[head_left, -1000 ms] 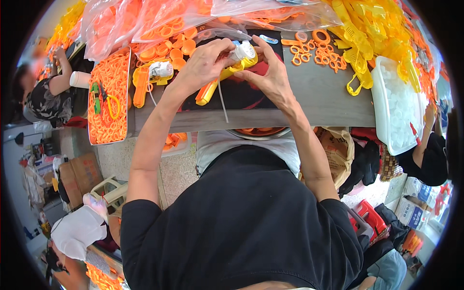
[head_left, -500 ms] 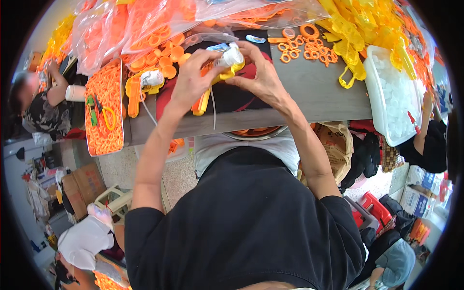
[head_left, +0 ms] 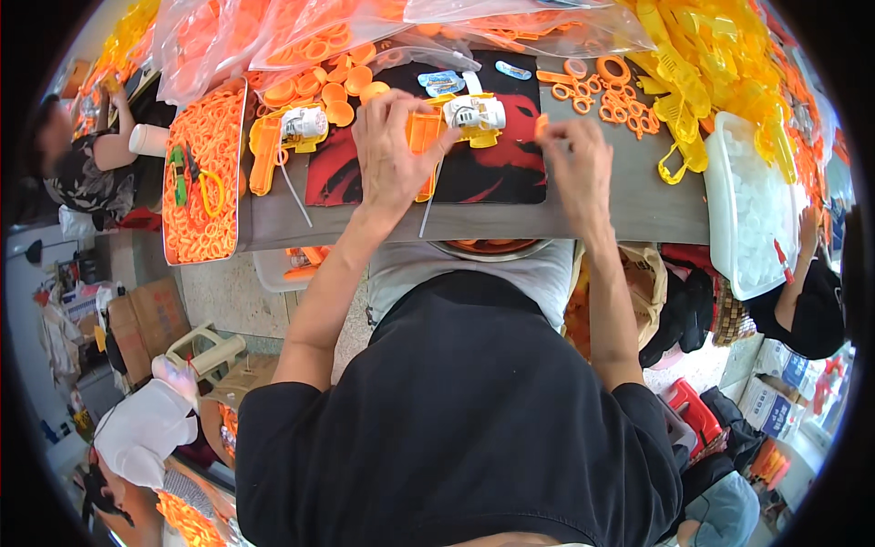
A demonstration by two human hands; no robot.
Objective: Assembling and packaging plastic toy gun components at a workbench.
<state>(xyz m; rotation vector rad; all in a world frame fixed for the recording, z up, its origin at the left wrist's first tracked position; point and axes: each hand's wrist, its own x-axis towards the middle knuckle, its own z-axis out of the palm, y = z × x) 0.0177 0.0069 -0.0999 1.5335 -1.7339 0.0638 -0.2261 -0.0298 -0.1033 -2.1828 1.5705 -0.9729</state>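
A yellow-and-orange toy gun shell (head_left: 425, 137) lies on a black-and-red mat (head_left: 510, 173), with a white cylinder (head_left: 483, 111) set in its upper end and a thin clear tube hanging down. My left hand (head_left: 392, 159) curls about its left side, thumb by the white cylinder. To the right, my right hand (head_left: 581, 159), slightly blurred, pinches a small orange piece (head_left: 541, 126) over the mat's edge, apart from the shell. A second toy gun shell (head_left: 266, 150), similar with its own white cylinder (head_left: 303, 123) and tube, rests left of the mat.
At left, a tray (head_left: 242, 182) of orange rings carries green-handled cutters (head_left: 179, 178). Orange caps (head_left: 335, 96), ring pieces (head_left: 629, 100) and blue-white stickers (head_left: 442, 84) lie around the mat. Yellow shells (head_left: 679, 118) and a white bin (head_left: 729, 264) of translucent pieces stand right. Other people work nearby.
The toy gun shell has come down from between both hands onto the mat. My right hand has moved away to the right and now pinches an orange piece. The view has shifted slightly.
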